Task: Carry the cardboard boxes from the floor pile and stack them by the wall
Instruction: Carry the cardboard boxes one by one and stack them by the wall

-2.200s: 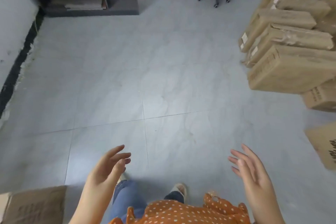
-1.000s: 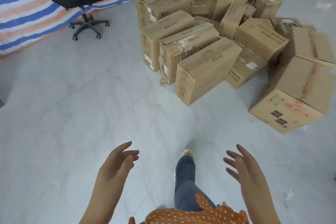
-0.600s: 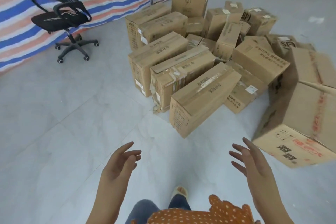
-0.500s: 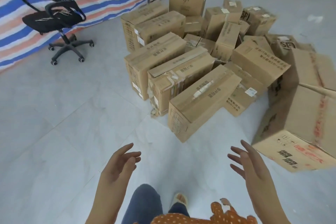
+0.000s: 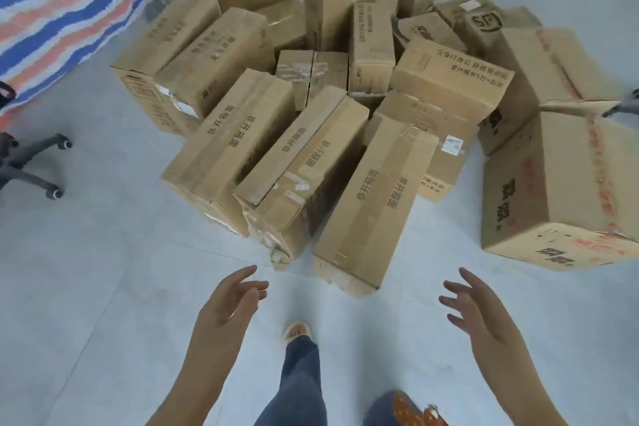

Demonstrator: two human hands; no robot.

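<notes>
We stand at the near edge of the pile of cardboard boxes point(image 5: 345, 97) on the pale tiled floor point(image 5: 86, 287). Nearest to us lies the long box point(image 5: 377, 204), flat on the tiles, its long axis running away from us and a little to the right, its battered short end facing our feet. Just left of the long box, touching it, lies a torn box point(image 5: 297, 180) on the same slant, and left of that a third long one point(image 5: 228, 145). Right of the long box, apart from it, sits a large box with red print point(image 5: 560, 190). Behind the long box smaller cartons are heaped at mixed angles.

Our left hand point(image 5: 230, 301) and right hand point(image 5: 475, 304) hover short of the long box, fingers spread and slightly bent, gripping nothing. One sandalled foot point(image 5: 298, 331) is planted between them. Far left of the long box stand an office chair base point(image 5: 31, 162) and a striped tarpaulin point(image 5: 62, 3).
</notes>
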